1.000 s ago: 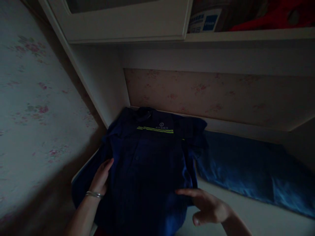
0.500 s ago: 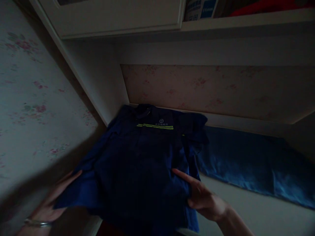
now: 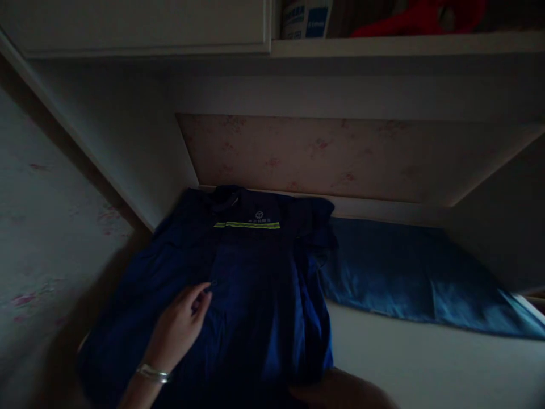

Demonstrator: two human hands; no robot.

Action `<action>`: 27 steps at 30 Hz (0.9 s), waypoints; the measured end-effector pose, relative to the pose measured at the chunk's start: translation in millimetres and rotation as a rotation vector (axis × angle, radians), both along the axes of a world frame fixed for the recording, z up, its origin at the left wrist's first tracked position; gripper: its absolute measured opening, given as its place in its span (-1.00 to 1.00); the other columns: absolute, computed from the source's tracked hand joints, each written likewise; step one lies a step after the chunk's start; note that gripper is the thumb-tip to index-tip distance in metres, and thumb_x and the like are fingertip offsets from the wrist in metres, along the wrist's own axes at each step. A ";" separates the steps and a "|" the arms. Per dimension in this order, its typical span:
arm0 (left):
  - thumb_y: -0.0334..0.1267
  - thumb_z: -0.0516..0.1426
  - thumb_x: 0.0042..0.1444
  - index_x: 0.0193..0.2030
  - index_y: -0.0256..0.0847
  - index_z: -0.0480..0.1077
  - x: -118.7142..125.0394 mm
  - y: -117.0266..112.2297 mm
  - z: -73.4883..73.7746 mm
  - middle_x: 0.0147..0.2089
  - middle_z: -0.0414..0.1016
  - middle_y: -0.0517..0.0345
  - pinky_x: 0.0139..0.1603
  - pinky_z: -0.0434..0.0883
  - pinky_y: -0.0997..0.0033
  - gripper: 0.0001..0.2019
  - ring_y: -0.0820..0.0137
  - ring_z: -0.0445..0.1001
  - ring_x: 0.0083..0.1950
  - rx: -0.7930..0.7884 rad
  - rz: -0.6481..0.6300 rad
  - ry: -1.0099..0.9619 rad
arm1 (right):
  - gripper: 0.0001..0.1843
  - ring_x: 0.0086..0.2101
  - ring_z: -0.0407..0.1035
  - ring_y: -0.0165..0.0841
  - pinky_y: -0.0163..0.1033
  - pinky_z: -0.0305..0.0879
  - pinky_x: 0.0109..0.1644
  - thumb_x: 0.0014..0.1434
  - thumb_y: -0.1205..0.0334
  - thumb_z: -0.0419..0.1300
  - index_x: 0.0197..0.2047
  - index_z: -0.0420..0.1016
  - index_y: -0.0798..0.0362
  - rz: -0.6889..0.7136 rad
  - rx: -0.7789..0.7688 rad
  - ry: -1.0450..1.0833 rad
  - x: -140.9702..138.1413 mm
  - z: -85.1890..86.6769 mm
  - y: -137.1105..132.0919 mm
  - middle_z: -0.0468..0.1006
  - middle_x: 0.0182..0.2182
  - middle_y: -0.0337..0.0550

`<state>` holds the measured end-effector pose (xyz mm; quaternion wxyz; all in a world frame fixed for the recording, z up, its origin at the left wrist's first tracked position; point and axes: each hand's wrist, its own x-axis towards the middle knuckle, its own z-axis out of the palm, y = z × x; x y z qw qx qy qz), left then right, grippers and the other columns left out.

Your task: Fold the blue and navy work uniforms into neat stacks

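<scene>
A dark blue work jacket (image 3: pixel 251 272) lies spread out, collar at the back, with a yellow-green stripe (image 3: pixel 253 225) and a small printed logo across the chest. Over its front is my left hand (image 3: pixel 181 326), a metal bracelet on the wrist. Its thumb and forefinger are bent towards each other with a small gap between the tips, close to a small round button (image 3: pixel 214 283). At the bottom edge my right hand (image 3: pixel 340 392) is by the jacket's lower right corner. It is dark and cut off, so its fingers are hard to make out.
Right of the jacket a shiny blue cloth (image 3: pixel 404 272) covers part of the white surface (image 3: pixel 383 335). Overhead runs a white cabinet shelf (image 3: pixel 383 46) with a red item (image 3: pixel 417 20) and a printed package (image 3: pixel 304 20). Flowered wall (image 3: pixel 29 227) stands on the left.
My left hand has let go of the jacket's left side and moved right and up over its front. My right hand has dropped towards the bottom edge. The view has shifted right.
</scene>
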<state>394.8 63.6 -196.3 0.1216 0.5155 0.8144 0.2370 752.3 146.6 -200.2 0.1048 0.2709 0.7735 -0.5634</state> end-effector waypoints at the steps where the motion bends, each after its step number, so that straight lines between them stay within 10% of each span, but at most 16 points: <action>1: 0.02 -0.08 0.30 0.08 -0.09 0.38 26.5 22.6 0.1 -0.11 0.56 0.11 -0.14 0.50 0.40 -0.61 0.38 0.57 -0.22 0.066 -0.067 -0.071 | -0.64 -0.15 0.49 -0.25 -0.27 0.36 -0.12 0.10 0.05 0.17 -0.04 0.61 -0.18 0.029 0.017 -0.016 -7.0 -1.3 3.9 0.65 -0.15 -0.25; 7: -0.05 -0.06 0.32 0.22 -0.19 0.32 120.2 126.9 -26.7 0.23 0.41 -0.04 0.25 0.34 0.18 -0.57 0.27 0.38 0.23 0.294 -0.284 -0.017 | -0.71 -0.30 0.50 -0.35 -0.33 0.34 -0.20 0.11 0.14 0.10 -0.25 0.67 -0.21 0.019 0.127 -0.047 -22.8 -22.0 15.6 0.67 -0.32 -0.34; 12: -0.07 -0.05 0.31 0.26 -0.13 0.32 141.8 147.9 -64.3 0.34 0.29 -0.03 0.35 0.11 -0.21 -0.55 0.08 0.22 0.36 0.113 -0.377 0.189 | -0.75 -0.27 0.53 -0.32 -0.26 0.38 -0.32 0.11 -0.18 0.11 -0.16 0.53 -0.66 -0.115 -0.015 0.113 4.9 -21.0 33.7 0.63 -0.28 -0.66; 15: -0.06 -0.09 0.32 0.28 -0.09 0.31 141.9 147.2 -73.7 0.38 0.22 0.02 0.36 0.07 -0.23 -0.54 0.07 0.17 0.39 0.062 -0.402 0.247 | -0.55 -0.36 0.52 -0.29 -0.23 0.40 -0.34 0.08 -0.28 0.15 -0.05 0.60 -0.32 -0.201 -0.060 0.157 30.9 -12.0 60.9 0.64 -0.32 -0.34; 21: -0.03 -0.15 0.33 0.32 -0.07 0.24 136.7 152.4 -75.0 0.42 0.13 0.10 0.36 0.06 -0.25 -0.50 0.09 0.12 0.41 -0.026 -0.429 0.261 | -0.46 -0.37 0.49 -0.31 -0.20 0.42 -0.24 0.27 -0.10 0.04 0.07 0.47 0.16 -0.806 0.283 0.122 61.7 8.3 212.3 0.60 -0.28 -0.01; 27: -0.02 -0.14 0.32 0.33 0.00 0.21 131.8 158.9 -89.0 0.42 0.11 0.17 0.35 0.08 -0.23 -0.51 0.12 0.14 0.40 -0.029 -0.439 0.307 | -0.42 -0.18 0.49 -0.20 -0.12 0.35 -0.07 0.28 0.26 -0.01 0.32 0.15 0.31 -0.909 0.607 -0.270 62.6 4.0 380.6 0.58 -0.15 0.20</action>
